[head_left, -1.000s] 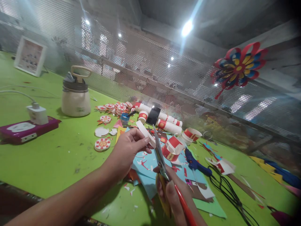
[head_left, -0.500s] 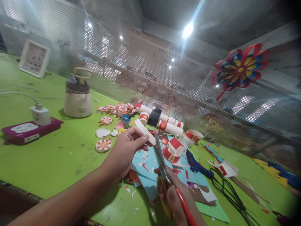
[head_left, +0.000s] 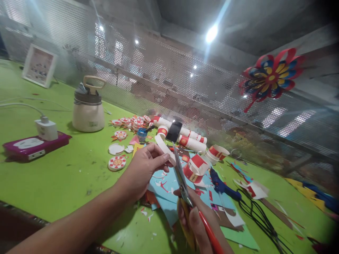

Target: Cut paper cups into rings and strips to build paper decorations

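My left hand (head_left: 141, 168) pinches a white paper strip (head_left: 162, 144) between thumb and fingers. My right hand (head_left: 197, 220) is wrapped round the handles of a pair of scissors (head_left: 182, 181), one handle red and one yellow. The blades point up and away, their tips beside the lower end of the strip; I cannot tell whether they touch it. Beneath the hands lie light blue paper sheets (head_left: 164, 197) strewn with red and white scraps. A cut red-and-white paper cup (head_left: 196, 173) stands just right of the blades.
A blue glue gun (head_left: 224, 187) with a black cable lies at right. Behind are paper rolls (head_left: 192, 143), a black phone (head_left: 174, 130), a blue jar (head_left: 142, 134) and several round paper pieces (head_left: 137, 122). At left stand a sprayer bottle (head_left: 88, 113) and a purple power strip (head_left: 37, 146).
The white strip has tilted and bends slightly more, and my left fingers have shifted a little to the right. My right hand and the scissors have barely moved.
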The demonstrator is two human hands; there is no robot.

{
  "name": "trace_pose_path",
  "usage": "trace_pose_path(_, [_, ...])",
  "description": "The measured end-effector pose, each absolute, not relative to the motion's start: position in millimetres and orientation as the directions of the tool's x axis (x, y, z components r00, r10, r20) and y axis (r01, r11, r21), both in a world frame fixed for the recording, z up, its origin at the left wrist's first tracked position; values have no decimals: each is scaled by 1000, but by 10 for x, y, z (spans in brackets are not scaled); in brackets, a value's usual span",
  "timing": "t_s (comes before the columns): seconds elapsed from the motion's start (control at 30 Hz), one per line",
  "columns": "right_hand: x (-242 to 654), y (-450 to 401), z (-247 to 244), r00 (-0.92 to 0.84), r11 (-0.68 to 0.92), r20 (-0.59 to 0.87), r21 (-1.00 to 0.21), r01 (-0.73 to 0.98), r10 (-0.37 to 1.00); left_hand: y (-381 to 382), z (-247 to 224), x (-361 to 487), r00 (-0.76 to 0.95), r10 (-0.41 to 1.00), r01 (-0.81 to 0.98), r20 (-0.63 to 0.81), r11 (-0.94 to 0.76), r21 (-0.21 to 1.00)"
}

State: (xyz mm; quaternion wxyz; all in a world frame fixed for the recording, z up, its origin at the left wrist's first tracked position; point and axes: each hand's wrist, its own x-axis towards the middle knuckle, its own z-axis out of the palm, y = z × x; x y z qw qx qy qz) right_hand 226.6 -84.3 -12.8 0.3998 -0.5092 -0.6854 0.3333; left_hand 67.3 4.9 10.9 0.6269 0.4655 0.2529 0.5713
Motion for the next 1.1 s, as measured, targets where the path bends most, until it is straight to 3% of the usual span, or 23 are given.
trace_pose_path(0.73, [2318, -835, -182, -127, 208, 165, -832, 514, 978, 21, 119, 723, 302, 927, -510, 222, -40, 860])
trace_pose_path(1.1, [2264, -830, -89, -164, 229, 173, -866, 445, 971, 2, 129, 726, 267, 941, -492, 206, -50, 869])
